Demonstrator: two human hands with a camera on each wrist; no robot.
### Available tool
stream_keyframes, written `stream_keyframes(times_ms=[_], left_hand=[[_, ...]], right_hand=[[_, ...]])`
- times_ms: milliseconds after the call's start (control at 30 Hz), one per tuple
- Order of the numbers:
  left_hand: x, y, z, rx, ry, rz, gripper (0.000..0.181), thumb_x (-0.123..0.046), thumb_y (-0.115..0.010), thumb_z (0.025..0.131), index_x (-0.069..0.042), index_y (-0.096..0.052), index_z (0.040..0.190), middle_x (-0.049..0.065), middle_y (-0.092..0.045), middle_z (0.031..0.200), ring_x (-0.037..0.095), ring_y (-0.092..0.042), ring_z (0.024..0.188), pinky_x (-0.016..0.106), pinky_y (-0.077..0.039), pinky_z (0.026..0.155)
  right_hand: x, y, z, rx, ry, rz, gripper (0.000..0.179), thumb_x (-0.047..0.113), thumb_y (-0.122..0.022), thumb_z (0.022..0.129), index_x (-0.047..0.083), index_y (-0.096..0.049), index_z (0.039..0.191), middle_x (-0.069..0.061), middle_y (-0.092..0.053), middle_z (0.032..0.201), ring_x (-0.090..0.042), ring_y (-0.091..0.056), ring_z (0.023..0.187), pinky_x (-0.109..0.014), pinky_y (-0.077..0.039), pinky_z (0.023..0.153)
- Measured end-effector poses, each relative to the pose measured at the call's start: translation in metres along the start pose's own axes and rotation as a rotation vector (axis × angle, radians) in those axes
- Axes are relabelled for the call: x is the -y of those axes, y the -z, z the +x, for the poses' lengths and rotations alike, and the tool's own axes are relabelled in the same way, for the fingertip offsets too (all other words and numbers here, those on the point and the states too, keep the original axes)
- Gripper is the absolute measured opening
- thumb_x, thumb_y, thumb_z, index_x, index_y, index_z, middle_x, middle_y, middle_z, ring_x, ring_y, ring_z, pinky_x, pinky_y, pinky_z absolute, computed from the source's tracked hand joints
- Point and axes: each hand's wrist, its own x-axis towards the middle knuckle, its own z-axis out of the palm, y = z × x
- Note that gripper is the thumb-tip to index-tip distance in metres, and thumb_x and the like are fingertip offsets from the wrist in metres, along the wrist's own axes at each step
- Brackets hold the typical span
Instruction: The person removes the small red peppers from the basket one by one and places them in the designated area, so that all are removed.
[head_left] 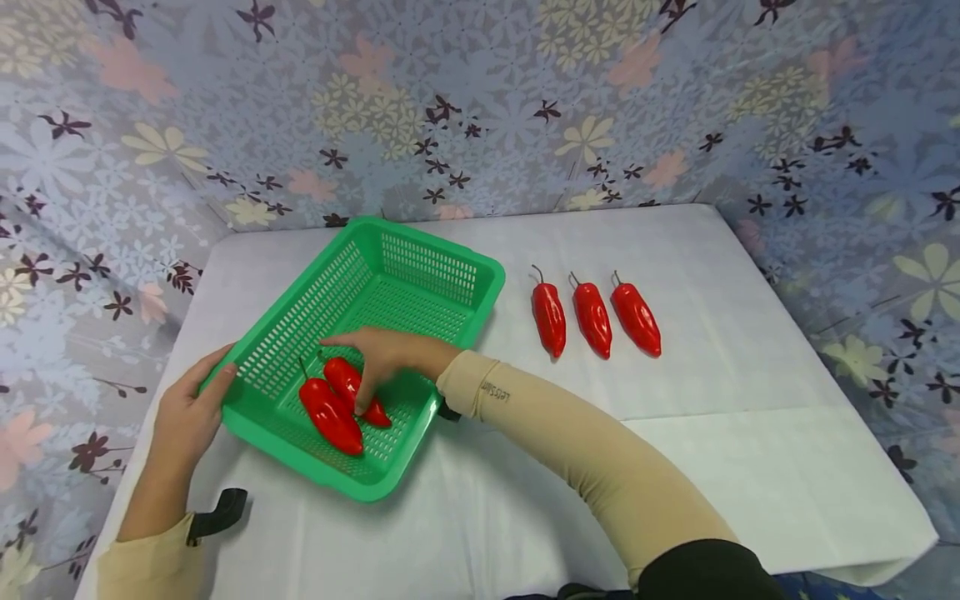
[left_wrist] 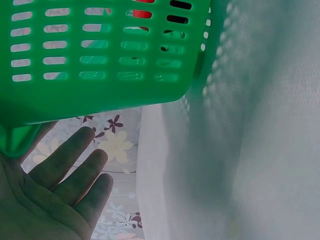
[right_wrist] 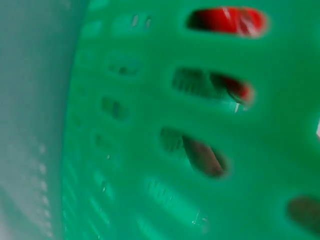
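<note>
Probably light, firm and slippery, the red pepper (head_left: 342, 377), best taken round its middle, lies below the right hand (head_left: 386, 354), loosely spread, near six o'clock in the green basket (head_left: 397, 304) that the left hand (head_left: 186, 415) pinches at nine o'clock.

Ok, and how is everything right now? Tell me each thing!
White tablecloth: spread out, creased
Green plastic basket: open-topped, part filled
Left hand: gripping the basket's rim
Right hand: inside the basket, thumb and index finger spread
Left red chili pepper in the basket: lying, stem on
Right red chili pepper in the basket: lying, partly behind the right thumb
Three other red chili peppers: lying on the cloth, stems on
</note>
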Motion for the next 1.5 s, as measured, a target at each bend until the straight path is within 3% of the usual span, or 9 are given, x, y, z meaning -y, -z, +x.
stream_keyframes(times_ms=[200, 433, 633, 900, 1233, 1500], left_hand=[[0.0, 0.002, -0.001, -0.004, 0.005, -0.013, 0.052, -0.05, -0.038, 0.098, -0.021, -0.045, 0.141, 0.015, -0.042, 0.147, 0.042, -0.035, 0.136, 0.063, -0.028, 0.105], [0.0, -0.002, 0.0, -0.008, 0.008, -0.018, 0.053, -0.05, -0.038, 0.098, -0.02, -0.045, 0.141, 0.015, -0.043, 0.146, 0.042, -0.036, 0.135, 0.063, -0.029, 0.104], [0.0, -0.002, -0.001, -0.011, 0.008, -0.006, 0.053, -0.05, -0.038, 0.098, -0.02, -0.044, 0.142, 0.015, -0.043, 0.146, 0.042, -0.037, 0.135, 0.062, -0.03, 0.103], [0.0, -0.002, -0.001, -0.016, -0.006, 0.0, 0.052, -0.049, -0.037, 0.099, -0.02, -0.044, 0.142, 0.016, -0.044, 0.145, 0.042, -0.04, 0.132, 0.06, -0.033, 0.099], [0.009, -0.009, 0.003, -0.037, 0.033, -0.013, 0.05, -0.054, -0.037, 0.097, -0.031, -0.045, 0.141, 0.01, -0.042, 0.148, 0.036, -0.036, 0.138, 0.062, -0.029, 0.106], [0.003, -0.006, 0.001, -0.018, 0.033, 0.0, 0.054, -0.054, -0.034, 0.098, -0.025, -0.043, 0.143, 0.011, -0.04, 0.149, 0.039, -0.035, 0.138, 0.063, -0.03, 0.102]], right_hand=[[0.004, -0.005, 0.002, 0.034, -0.011, -0.091, 0.113, 0.027, -0.09, 0.061, 0.037, -0.022, 0.15, 0.005, -0.036, 0.15, -0.01, -0.037, 0.13, -0.026, -0.046, 0.095], [0.005, -0.011, 0.001, 0.036, -0.032, -0.13, 0.108, 0.027, -0.09, 0.062, 0.036, -0.027, 0.149, 0.002, -0.042, 0.143, -0.009, -0.042, 0.119, -0.022, -0.047, 0.087], [0.004, -0.011, 0.0, 0.031, -0.023, -0.1, 0.103, 0.023, -0.089, 0.062, 0.033, -0.031, 0.147, 0.006, -0.045, 0.139, -0.008, -0.044, 0.118, -0.021, -0.047, 0.087], [0.005, -0.01, -0.003, 0.032, -0.034, -0.046, 0.101, 0.014, -0.089, 0.062, 0.034, -0.035, 0.145, 0.006, -0.05, 0.131, -0.008, -0.047, 0.108, -0.018, -0.048, 0.075], [0.003, -0.009, -0.005, 0.013, -0.06, 0.008, 0.101, 0.008, -0.088, 0.062, 0.034, -0.036, 0.145, 0.004, -0.051, 0.129, -0.009, -0.049, 0.105, -0.019, -0.05, 0.07], [-0.002, 0.003, -0.014, -0.038, -0.02, 0.1, 0.102, 0.004, -0.086, 0.063, 0.03, -0.034, 0.147, 0.001, -0.049, 0.135, -0.011, -0.05, 0.109, -0.018, -0.051, 0.072]])
